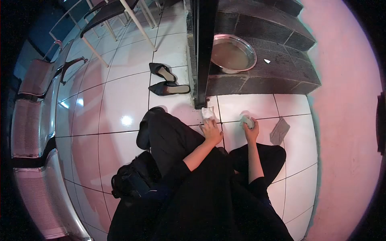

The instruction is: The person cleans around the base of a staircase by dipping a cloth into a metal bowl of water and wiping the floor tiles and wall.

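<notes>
My left hand rests low with its fingers stretched forward. Its fingertips reach the near edge of a small white crumpled piece, possibly cloth or tissue, lying on the tiles by the foot of a black post. My right hand has its fingers closed round a bunched pale grey-green cloth, just above or against the floor. A flat grey cloth lies on the tiles to the right of that hand. Up on the dark step stands a round metal basin with murky liquid in it.
The black post rises beside the dark tiled stairs. A small white scrap lies on a step. Black slip-on shoes sit left of the post. A black bag is by my left leg. Metal seats line the left; a pink wall bounds the right.
</notes>
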`<state>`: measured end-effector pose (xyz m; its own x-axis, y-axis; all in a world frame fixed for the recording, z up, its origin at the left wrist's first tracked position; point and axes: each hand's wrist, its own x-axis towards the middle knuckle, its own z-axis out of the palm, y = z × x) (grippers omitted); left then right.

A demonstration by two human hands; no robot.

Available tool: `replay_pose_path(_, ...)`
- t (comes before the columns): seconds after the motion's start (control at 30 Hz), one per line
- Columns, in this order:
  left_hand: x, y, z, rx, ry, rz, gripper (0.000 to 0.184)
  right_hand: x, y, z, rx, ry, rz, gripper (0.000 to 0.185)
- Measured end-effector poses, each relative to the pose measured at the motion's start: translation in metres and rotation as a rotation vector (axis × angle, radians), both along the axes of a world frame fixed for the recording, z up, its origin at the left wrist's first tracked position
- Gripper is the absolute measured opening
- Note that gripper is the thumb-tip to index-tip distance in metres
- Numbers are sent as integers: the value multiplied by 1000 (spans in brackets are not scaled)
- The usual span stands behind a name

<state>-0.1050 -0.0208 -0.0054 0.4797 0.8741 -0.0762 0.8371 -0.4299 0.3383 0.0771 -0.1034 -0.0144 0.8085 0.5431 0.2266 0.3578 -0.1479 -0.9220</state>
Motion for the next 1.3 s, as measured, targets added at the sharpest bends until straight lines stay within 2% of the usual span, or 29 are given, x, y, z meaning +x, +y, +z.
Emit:
replay_pose_path(0.13,-3,2,11,-100,65,-34,79,0,-3,-2,-84,-38,-36,54)
replay_pose_path(0.2,-4,0,9,-106,71,-58,79,-6,-5,-3,-131,-200,-77,55)
replay_pose_path(0.3,-1,0,9,-99,88,-101,80,-10,-8,0,-101,-279,-35,55)
replay_pose_path(0.57,2,0,11,-159,131,-97,82,-24,-11,27,-187,-181,2,51)
replay_pose_path(0.73,2,2,13,-238,132,-95,82,-25,-10,26,-198,-204,-8,50)
replay_pose_path(1.3,3,2,18,-253,166,-98,82,-27,-8,22,-202,-210,47,51)
